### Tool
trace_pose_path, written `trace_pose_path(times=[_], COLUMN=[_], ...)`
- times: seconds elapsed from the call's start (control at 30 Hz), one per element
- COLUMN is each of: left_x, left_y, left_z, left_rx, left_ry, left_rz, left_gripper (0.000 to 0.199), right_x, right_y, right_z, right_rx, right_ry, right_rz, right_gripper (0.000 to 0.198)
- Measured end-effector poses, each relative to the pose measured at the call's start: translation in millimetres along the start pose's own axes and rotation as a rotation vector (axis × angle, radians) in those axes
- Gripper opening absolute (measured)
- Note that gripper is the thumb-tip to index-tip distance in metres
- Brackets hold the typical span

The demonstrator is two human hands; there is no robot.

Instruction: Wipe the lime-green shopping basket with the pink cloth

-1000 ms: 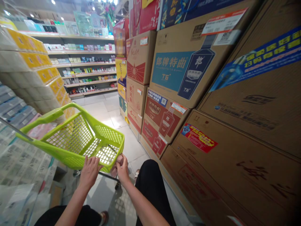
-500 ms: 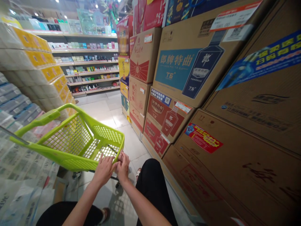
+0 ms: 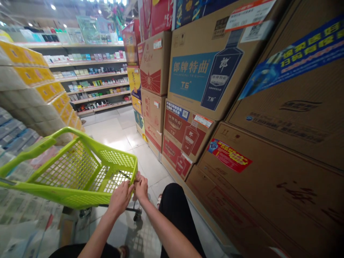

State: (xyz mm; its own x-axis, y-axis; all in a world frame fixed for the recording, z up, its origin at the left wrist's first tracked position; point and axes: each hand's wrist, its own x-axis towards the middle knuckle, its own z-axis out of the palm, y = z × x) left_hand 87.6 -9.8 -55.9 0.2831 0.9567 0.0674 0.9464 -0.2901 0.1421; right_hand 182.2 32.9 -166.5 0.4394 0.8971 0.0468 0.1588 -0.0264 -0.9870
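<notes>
A lime-green plastic shopping cart (image 3: 77,200) with lattice walls stands in front of me, its basket holding nothing that I can see. My left hand (image 3: 120,197) is closed over the rim of the long near side, close to the corner. Right beside it, my right hand (image 3: 141,187) grips the end rim at that same corner, fingers curled and partly hidden. The two hands nearly touch. The cart's handle end reaches the left edge of the view.
Stacked cardboard cartons (image 3: 196,79) wall the right side. To the left rise white and yellow wrapped packs (image 3: 32,77) and other packaged goods. Shelves (image 3: 94,77) with small products stand beyond the tiled floor (image 3: 115,132). My black-clad knee (image 3: 176,208) is close to the cartons.
The cart's handle end has shifted left and lower in view. Both hands stay on the corner, and the shelves and cartons have moved slightly left in the picture.
</notes>
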Motion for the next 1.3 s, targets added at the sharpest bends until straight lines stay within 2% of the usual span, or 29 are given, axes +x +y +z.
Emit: trace_pose_path(times=[0.1, 0.17, 0.27, 0.33, 0.4, 0.5, 0.63, 0.67, 0.73, 0.8, 0.87, 0.93, 1.03, 1.1, 1.2, 1.3], left_x=[8, 12, 14, 13, 11, 9, 12, 14, 17, 19, 20, 19, 17, 16, 15, 15], left_y=[4, 7, 8, 3, -5, -15, -16, -14, -11, -8, -7, -6, -4, -2, 0, 0], left_z=[-3, -3, -2, -1, -1, -1, 2, 5, 10, 13, 15, 15, 14, 14, 14, 15], left_rx=[0.025, 0.065, 0.083, 0.053, -0.002, -0.103, -0.212, -0.222, -0.213, -0.168, -0.112, -0.067, -0.015, 0.026, 0.064, 0.066], left_ry=[-0.033, -0.069, -0.107, -0.115, -0.120, -0.105, 0.056, 0.104, 0.147, 0.121, 0.075, 0.052, 0.039, 0.033, 0.033, 0.053], left_rz=[-0.021, -0.052, -0.083, -0.076, -0.064, -0.041, -0.004, -0.002, 0.015, 0.040, 0.054, 0.051, 0.037, 0.018, 0.008, 0.026], left_gripper=[0.037, 0.034, 0.031, 0.029, 0.026, 0.023, 0.033, 0.037, 0.043, 0.046, 0.048, 0.050, 0.051, 0.052, 0.053, 0.052], right_x=[2, 3, 8, 14, 18, 20, 21, 22, 22, 23, 28, 36, 52, 60, 65, 66], right_y=[-1, 0, 3, 2, -1, -5, -5, -4, -1, 1, 2, 0, -8, -10, -7, -6], right_z=[4, 7, 10, 9, 8, 11, 16, 16, 15, 12, 9, 6, 4, 5, 8, 10], right_rx=[0.020, 0.002, -0.039, -0.045, -0.021, 0.029, 0.025, 0.022, 0.029, 0.027, 0.006, -0.013, 0.011, 0.025, 0.005, -0.005], right_ry=[0.079, 0.058, 0.021, 0.053, 0.079, 0.046, 0.071, 0.083, 0.063, -0.005, -0.056, -0.042, 0.011, -0.016, -0.075, -0.051], right_rz=[-0.098, -0.128, -0.043, -0.010, -0.081, -0.203, -0.015, -0.008, -0.085, -0.107, -0.028, 0.034, -0.110, -0.177, -0.085, -0.035], right_gripper=[0.045, 0.045, 0.039, 0.040, 0.046, 0.048, 0.047, 0.049, 0.054, 0.054, 0.049, 0.046, 0.055, 0.059, 0.052, 0.048])
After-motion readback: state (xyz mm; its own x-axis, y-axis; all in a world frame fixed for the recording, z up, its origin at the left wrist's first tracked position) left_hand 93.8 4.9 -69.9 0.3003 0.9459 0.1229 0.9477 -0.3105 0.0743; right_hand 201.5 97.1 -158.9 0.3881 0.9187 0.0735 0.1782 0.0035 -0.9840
